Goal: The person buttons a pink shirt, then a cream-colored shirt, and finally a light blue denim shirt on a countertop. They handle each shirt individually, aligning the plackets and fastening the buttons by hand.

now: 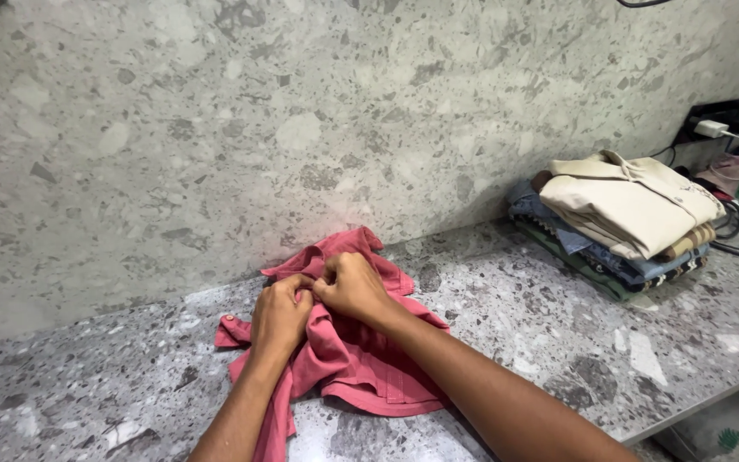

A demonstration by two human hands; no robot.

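1. Speckled grey stone counter (558, 342) ran along a matching wall; a stack of folded clothes (622, 222) sat well off to my right.
2. Crumpled red shirt (348, 364) lay directly under my fingers, long axis running toward me.
3. Left hand (280, 316) and right hand (352, 287) met knuckle to knuckle, both pinching shirt fabric; neither was nearer.

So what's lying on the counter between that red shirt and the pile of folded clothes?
Nothing: the head view shows only bare speckled counter between the red shirt and the folded pile.
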